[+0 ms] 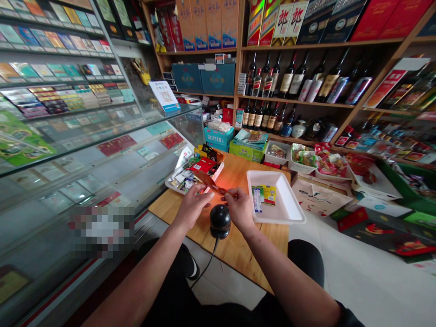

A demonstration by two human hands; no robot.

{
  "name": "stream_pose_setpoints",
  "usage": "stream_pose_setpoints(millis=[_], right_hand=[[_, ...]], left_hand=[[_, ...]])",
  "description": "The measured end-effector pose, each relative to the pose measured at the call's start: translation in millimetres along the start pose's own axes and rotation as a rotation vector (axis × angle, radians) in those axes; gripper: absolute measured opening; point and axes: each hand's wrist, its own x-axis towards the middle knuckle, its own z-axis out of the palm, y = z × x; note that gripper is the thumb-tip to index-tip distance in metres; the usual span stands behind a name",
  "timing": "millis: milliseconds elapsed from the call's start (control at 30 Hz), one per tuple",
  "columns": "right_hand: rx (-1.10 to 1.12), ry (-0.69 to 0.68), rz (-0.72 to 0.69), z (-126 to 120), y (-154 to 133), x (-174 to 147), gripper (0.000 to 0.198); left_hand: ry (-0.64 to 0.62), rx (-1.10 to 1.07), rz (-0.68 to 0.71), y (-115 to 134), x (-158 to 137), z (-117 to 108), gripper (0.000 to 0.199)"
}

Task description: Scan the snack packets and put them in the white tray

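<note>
A narrow, shiny reddish-brown packet (214,187) is held up over the wooden table, slanting down to the right. My right hand (240,210) pinches its right end between thumb and fingers. At its left part, the fingers of my left hand (194,205) are curled against it, with the thumb towards me. Just below the packet stands a round black scanner (220,220) with a cable, casting a red glow. Behind my left hand sits a white tray (169,183) heaped with small packets. Right of my right hand, a white tray (294,210) contains a yellow-green packet (269,194) and a white-blue sachet (257,200).
The wooden table (252,254) stands between my knees. A glass display counter (136,159) runs along the left. Behind the table are a green box (248,147), trays of snacks and shelves with bottles (289,77). A paper bag (320,195) stands to the right.
</note>
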Motion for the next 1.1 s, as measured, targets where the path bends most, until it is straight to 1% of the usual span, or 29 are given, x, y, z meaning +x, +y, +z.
stream_pose_setpoints(millis=[67, 100, 133, 200, 267, 333, 400, 533, 633, 733, 867, 967, 1100], right_hand=[[-0.043, 0.014, -0.171, 1, 3, -4, 0.011], [-0.071, 0.012, -0.255, 2, 4, -7, 0.008], [-0.103, 0.002, -0.325, 2, 4, -10, 0.006], [-0.168, -0.040, -0.412, 3, 5, -15, 0.004], [-0.208, -0.084, -0.448, 2, 4, -17, 0.010], [-0.215, -0.116, -0.445, -1, 4, -16, 0.015], [-0.230, -0.112, -0.399, -6, 3, -12, 0.017], [-0.333, -0.004, -0.301, -19, -1, 5, 0.020], [-0.395, 0.056, -0.248, -28, -1, 18, 0.027], [-0.384, 0.015, -0.194, -35, 2, 29, 0.034], [-0.354, -0.044, -0.175, -39, 11, 37, 0.029], [-0.377, -0.055, -0.189, -41, 17, 39, 0.023], [-0.432, -0.060, -0.198, -42, 27, 41, 0.018]], left_hand=[[-0.151, -0.042, 0.022, 1, -8, 12, 0.052], [-0.199, -0.076, 0.041, 1, -10, 18, 0.051], [-0.216, -0.109, 0.059, 0, -10, 22, 0.048], [-0.164, -0.156, 0.076, -5, -7, 26, 0.043], [-0.092, -0.164, 0.053, -11, -1, 25, 0.040], [-0.068, -0.144, 0.024, -16, 5, 21, 0.040], [-0.078, -0.113, 0.010, -19, 11, 17, 0.041], [-0.095, -0.055, 0.047, -18, 17, 13, 0.038], [-0.095, -0.007, 0.070, -17, 21, 12, 0.038], [-0.121, 0.044, 0.078, -19, 26, 11, 0.038], [-0.132, 0.107, 0.106, -21, 35, 10, 0.033], [-0.091, 0.198, 0.119, -23, 42, 10, 0.025], [-0.052, 0.298, 0.154, -28, 52, 7, 0.022]])
